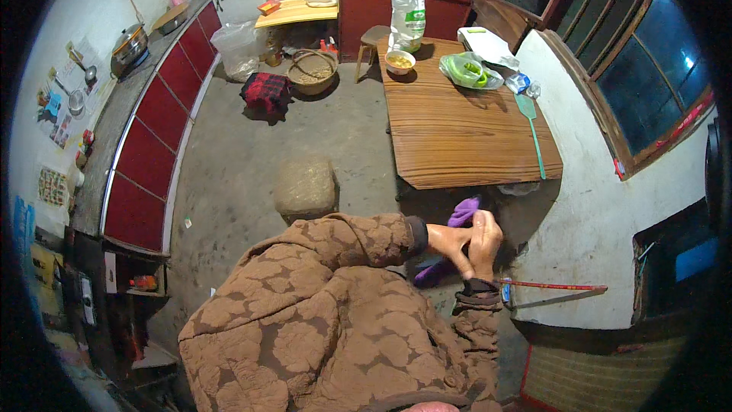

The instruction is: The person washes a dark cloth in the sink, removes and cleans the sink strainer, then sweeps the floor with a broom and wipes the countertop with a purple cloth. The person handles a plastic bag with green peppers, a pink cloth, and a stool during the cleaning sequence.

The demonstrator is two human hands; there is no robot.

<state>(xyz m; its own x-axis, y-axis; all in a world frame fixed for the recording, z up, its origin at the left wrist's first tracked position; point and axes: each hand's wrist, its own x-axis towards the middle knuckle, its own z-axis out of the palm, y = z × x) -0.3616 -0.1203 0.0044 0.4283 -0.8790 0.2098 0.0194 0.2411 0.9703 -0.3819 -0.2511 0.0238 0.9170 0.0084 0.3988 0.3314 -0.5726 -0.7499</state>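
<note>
My left hand (450,245) reaches in from the left, its thumb against my right hand (485,240) near the wrist. The right hand is raised with its fingers bent. The hands overlap, so whether anything small is between them is hidden. A purple cloth-like item (464,212) shows just behind the hands, and more purple (433,273) shows below them; whether the two parts join or are held cannot be told. Brown patterned sleeves cover both arms. Beyond the hands stands a wooden table (469,143) with a bowl of food (400,62) and a green fly swatter (532,120).
A low stool (306,186) stands on the floor left of the table. Farther off are a wicker basket (312,73) and a red-black checked cloth (267,93). A counter with red doors (154,154) runs along the left; a red stick (560,285) juts out at right.
</note>
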